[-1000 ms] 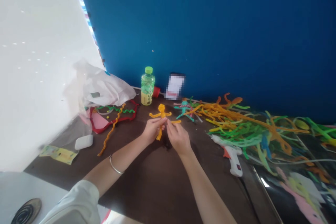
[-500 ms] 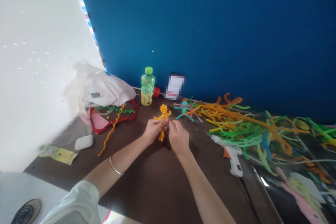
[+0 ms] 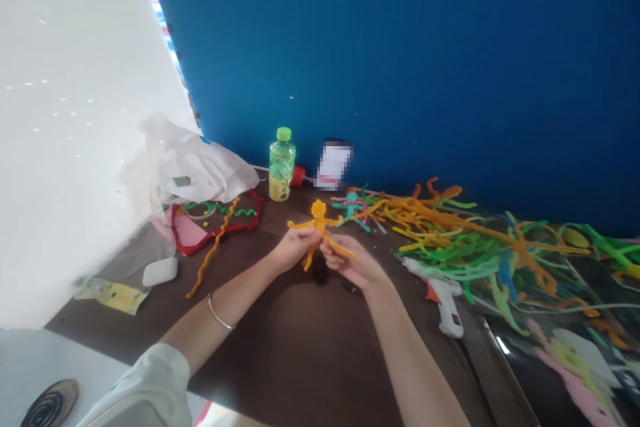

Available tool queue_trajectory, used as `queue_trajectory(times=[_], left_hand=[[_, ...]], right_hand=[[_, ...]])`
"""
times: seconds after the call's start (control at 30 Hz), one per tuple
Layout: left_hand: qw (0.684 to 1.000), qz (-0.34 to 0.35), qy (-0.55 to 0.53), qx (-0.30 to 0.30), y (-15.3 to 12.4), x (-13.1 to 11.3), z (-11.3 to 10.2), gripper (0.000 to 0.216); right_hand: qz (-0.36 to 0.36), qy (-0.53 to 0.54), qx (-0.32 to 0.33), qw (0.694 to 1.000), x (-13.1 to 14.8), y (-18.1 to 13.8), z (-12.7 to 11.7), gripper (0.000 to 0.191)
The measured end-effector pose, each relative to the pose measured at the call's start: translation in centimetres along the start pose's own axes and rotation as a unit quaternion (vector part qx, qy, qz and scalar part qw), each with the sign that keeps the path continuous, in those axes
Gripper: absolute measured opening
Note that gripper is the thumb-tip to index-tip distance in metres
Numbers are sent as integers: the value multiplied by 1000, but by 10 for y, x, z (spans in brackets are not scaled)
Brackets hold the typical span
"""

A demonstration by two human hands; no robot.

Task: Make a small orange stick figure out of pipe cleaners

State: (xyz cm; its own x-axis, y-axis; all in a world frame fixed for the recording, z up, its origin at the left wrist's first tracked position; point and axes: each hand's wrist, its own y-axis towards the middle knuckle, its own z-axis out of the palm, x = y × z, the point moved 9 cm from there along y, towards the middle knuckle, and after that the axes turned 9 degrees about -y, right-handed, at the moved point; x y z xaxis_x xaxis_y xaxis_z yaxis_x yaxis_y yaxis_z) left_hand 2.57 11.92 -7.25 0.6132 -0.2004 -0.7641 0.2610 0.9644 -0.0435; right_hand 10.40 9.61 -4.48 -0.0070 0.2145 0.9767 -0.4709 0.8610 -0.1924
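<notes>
Between my two hands, above the dark table, is an orange pipe-cleaner figure point(image 3: 319, 211) with a round head, two arms spread sideways and two legs. My left hand point(image 3: 296, 245) pinches its body from the left, thumb on top. From the right, my right hand point(image 3: 353, 263) grips it at one leg, which slants out across the fingers; the other leg hangs down. Behind it on the table lies a teal pipe-cleaner figure point(image 3: 353, 203) with a pink-striped band.
A green-capped bottle point(image 3: 282, 170) and a phone point(image 3: 334, 165) stand by the blue wall. Heaped pipe cleaners point(image 3: 465, 240) and a glue gun point(image 3: 445, 300) lie right. On the left are a wavy orange pipe cleaner point(image 3: 213, 253), a white case point(image 3: 160, 271) and a plastic bag point(image 3: 205, 167).
The orange figure has shifted slightly right, and its arms and one leg now show spread out. My right hand has turned from knuckles up to fingers under the leg.
</notes>
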Motion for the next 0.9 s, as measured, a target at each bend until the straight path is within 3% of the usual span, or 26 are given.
queue_trajectory(times=[0.1,0.17,0.23,0.4,0.47,0.53,0.6,0.7,0.8,0.9], left_hand=[[997,-36,-74,-6,-1,6,1,30],[993,-42,-102,-43,0,7,-5,31],[990,-40,-116,-70,0,6,-11,31],[989,-10,-115,-89,2,4,-16,28],[990,10,-112,-90,2,2,-17,27],[991,25,-105,-82,2,0,-15,25],[992,36,-95,-72,2,-2,-13,23],[993,48,-76,-79,2,-4,-15,20],[992,51,-59,-98,3,-2,-21,21],[992,60,-26,-110,3,-3,-25,23]], right_hand=[[-28,89,-4,996,-5,6,9,23],[-69,25,-64,995,-4,8,6,20],[-132,-109,-143,975,4,6,1,20],[-254,-393,-310,827,26,-16,-5,20],[-296,-444,-332,778,32,-24,-3,17],[-326,-466,-330,754,36,-28,1,16],[-327,-455,-329,760,37,-29,1,16],[-271,-362,-351,820,29,-25,-9,19],[-175,-164,-350,905,5,-13,-19,29],[-109,45,-319,941,-16,-2,-18,33]])
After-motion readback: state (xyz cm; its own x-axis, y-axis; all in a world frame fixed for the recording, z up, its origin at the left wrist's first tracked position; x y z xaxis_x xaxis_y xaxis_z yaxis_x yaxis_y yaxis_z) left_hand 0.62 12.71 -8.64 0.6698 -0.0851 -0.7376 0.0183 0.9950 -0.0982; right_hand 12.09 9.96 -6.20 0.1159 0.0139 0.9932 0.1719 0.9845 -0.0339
